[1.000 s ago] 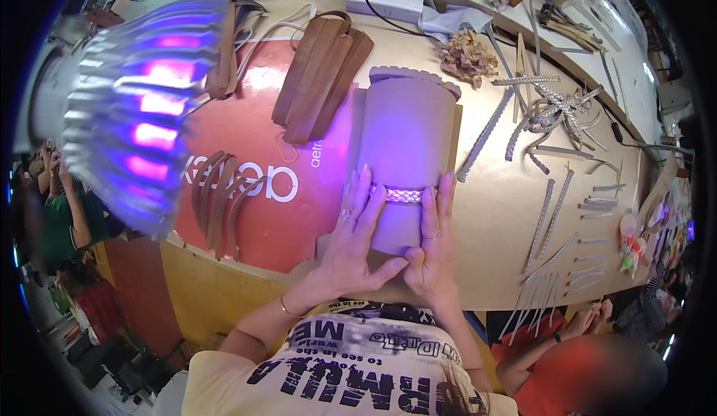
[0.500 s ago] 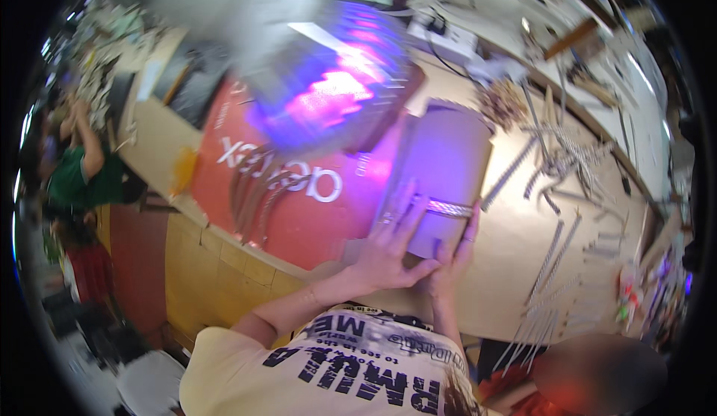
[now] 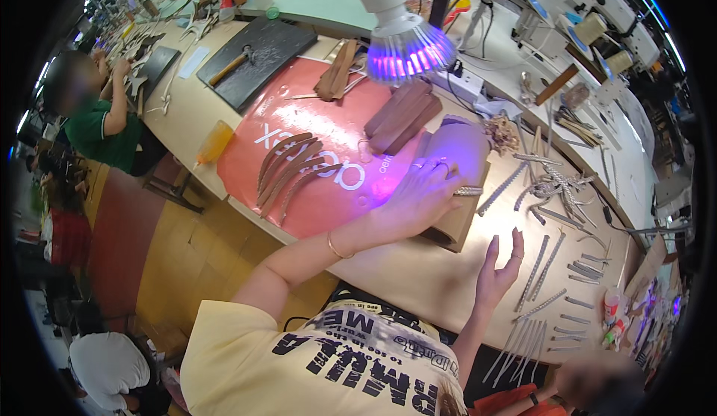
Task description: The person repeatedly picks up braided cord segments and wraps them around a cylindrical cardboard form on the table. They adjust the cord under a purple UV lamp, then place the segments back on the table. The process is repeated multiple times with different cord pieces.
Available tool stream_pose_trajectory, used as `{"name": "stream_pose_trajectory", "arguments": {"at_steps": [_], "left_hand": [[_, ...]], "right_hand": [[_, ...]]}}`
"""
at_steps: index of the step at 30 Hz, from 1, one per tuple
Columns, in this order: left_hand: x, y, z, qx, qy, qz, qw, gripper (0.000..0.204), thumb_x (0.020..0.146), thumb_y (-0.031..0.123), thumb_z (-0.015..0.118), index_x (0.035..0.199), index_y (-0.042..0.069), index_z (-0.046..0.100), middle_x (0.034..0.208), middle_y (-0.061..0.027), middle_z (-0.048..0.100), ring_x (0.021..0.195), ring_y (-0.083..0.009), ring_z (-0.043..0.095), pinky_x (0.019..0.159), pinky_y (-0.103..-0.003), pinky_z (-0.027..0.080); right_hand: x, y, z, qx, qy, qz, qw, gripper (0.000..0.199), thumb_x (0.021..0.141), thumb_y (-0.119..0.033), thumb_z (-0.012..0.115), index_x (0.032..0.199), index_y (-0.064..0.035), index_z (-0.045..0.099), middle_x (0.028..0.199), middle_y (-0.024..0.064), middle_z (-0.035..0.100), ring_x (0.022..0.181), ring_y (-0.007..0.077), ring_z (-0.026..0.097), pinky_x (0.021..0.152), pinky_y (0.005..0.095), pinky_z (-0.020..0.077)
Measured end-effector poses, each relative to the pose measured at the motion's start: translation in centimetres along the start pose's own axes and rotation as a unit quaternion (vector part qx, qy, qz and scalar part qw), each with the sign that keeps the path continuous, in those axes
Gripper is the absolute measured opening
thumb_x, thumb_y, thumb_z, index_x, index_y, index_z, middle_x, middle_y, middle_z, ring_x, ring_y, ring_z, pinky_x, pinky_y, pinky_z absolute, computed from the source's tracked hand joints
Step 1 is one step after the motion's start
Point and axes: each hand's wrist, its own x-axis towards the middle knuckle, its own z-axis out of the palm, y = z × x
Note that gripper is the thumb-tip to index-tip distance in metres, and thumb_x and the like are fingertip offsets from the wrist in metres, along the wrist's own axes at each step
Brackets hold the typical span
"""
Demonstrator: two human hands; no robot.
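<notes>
My left hand (image 3: 418, 198) lies over a brown rounded form (image 3: 457, 225), palm down, its fingers stretched out across the top. Beside its thumb, the end of a silver braided strip (image 3: 469, 191) shows across the form; the rest is hidden under the hand. Off the form to the lower right, my right hand (image 3: 499, 270) is raised over the table with its fingers apart and nothing in them. A lamp (image 3: 411, 48) with purple light hangs just beyond the form. Brown strap bundles (image 3: 403, 117) lie left of the form.
Curved brown strips (image 3: 287, 173) rest on a red sheet (image 3: 314, 222). Past them are a yellow glue bottle (image 3: 215, 143) and a hammer (image 3: 230, 69) on a dark slab (image 3: 261, 57). Braided strips (image 3: 560, 184) are scattered at right. A co-worker in green (image 3: 104, 128) sits at left.
My right hand has left the brown form and moved right, opening. My left hand has shifted up onto the form. The view has tilted, showing the lamp farther off and sharper.
</notes>
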Motion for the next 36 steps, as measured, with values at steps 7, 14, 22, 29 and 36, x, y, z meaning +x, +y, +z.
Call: {"name": "stream_pose_trajectory", "arguments": {"at_steps": [7, 14, 22, 29, 36], "left_hand": [[0.8, -1.9, -0.5, 0.056, -0.022, 0.076, 0.995, 0.026, 0.088, 0.018, 0.064, 0.111, 0.005, 0.064, 0.092, -0.0128, 0.061, 0.085, -0.0299, 0.061, 0.08, -0.039, 0.049], [-9.4, -5.5, -3.8, -0.202, 0.169, -0.332, 0.906, 0.023, 0.091, 0.008, 0.066, 0.111, -0.002, 0.068, 0.082, -0.005, 0.067, 0.068, -0.0077, 0.06, 0.06, -0.023, 0.049], [-17.8, -6.8, -6.2, 0.302, 0.127, -0.345, 0.88, 0.029, 0.079, 0.021, 0.078, 0.1, 0.004, 0.068, 0.109, -0.0135, 0.064, 0.104, -0.0266, 0.061, 0.087, -0.04, 0.047], [-14.9, -9.8, -7.0, 0.376, 0.085, -0.297, 0.874, 0.029, 0.075, 0.023, 0.079, 0.097, 0.01, 0.065, 0.133, -0.0143, 0.052, 0.13, -0.0334, 0.043, 0.106, -0.052, 0.027], [-14.8, -11.4, -8.8, 0.305, 0.055, -0.282, 0.908, 0.029, 0.077, 0.027, 0.078, 0.097, 0.01, 0.066, 0.137, -0.0166, 0.048, 0.137, -0.0372, 0.035, 0.115, -0.06, 0.009]], "right_hand": [[-0.7, 2.8, -3.7, 0.043, -0.004, 0.08, 0.996, 0.039, 0.095, -0.019, 0.062, 0.125, 0.0039, 0.058, 0.122, 0.0172, 0.063, 0.117, 0.0263, 0.057, 0.105, 0.0375, 0.0386], [-0.2, 4.1, -4.2, 0.094, -0.082, 0.127, 0.984, 0.036, 0.097, -0.022, 0.059, 0.121, 0.0048, 0.061, 0.112, 0.0147, 0.067, 0.106, 0.0207, 0.061, 0.095, 0.0342, 0.0449], [0.4, 1.5, -2.6, 0.061, -0.208, 0.111, 0.97, 0.042, 0.096, -0.026, 0.06, 0.121, 0.0071, 0.06, 0.11, 0.0185, 0.067, 0.103, 0.0231, 0.063, 0.093, 0.0353, 0.0467], [0.6, 0.6, -3.0, 0.028, -0.216, 0.091, 0.972, 0.045, 0.096, -0.029, 0.061, 0.121, 0.008, 0.06, 0.108, 0.0223, 0.068, 0.105, 0.0271, 0.065, 0.093, 0.0368, 0.0474], [0.4, 1.1, -4.4, 0.004, -0.186, 0.113, 0.976, 0.042, 0.096, -0.026, 0.061, 0.121, 0.008, 0.06, 0.109, 0.023, 0.068, 0.105, 0.0283, 0.065, 0.093, 0.0369, 0.0474]]}}
